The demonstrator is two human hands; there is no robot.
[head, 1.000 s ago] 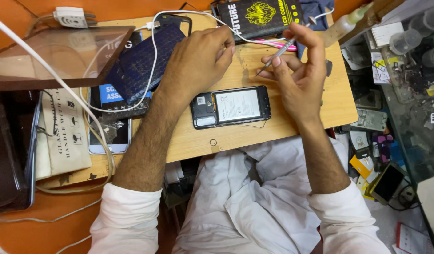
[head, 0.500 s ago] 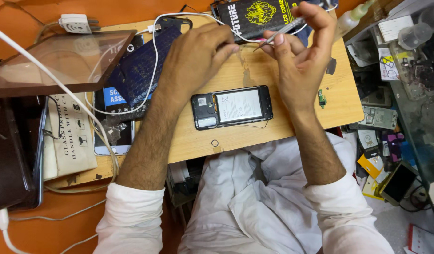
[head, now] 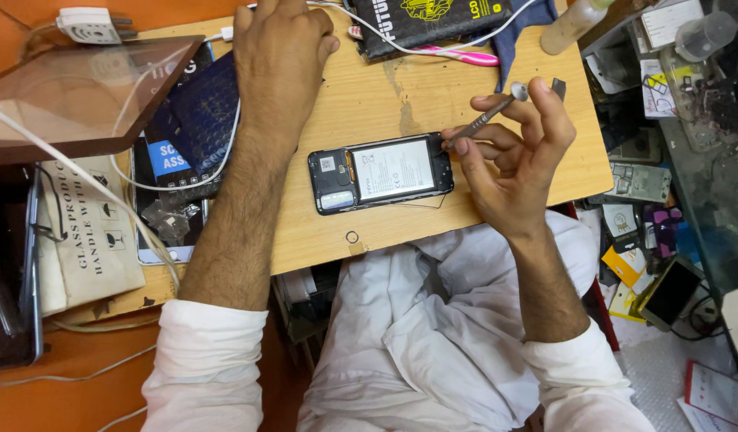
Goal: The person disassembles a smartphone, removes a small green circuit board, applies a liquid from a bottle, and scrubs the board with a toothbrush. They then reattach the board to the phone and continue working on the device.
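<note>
A: What is the right hand (head: 513, 164) doing?

B: It is pinching a thin metal tool (head: 482, 120) in its fingers. The tip is touching the right end of the open phone (head: 381, 171).

A: Where is the phone lying?

B: It is lying flat on the wooden board (head: 401, 88), with its back off and its battery showing.

A: And the left hand (head: 279, 56)?

B: It is reaching up to the far edge of the board. I cannot tell if it is holding anything.

A: What is sitting around them?

B: A white cable (head: 185, 180) is looping by the left arm. A pink toothbrush (head: 457, 56) is lying up top, by a black packet (head: 433, 20).
</note>
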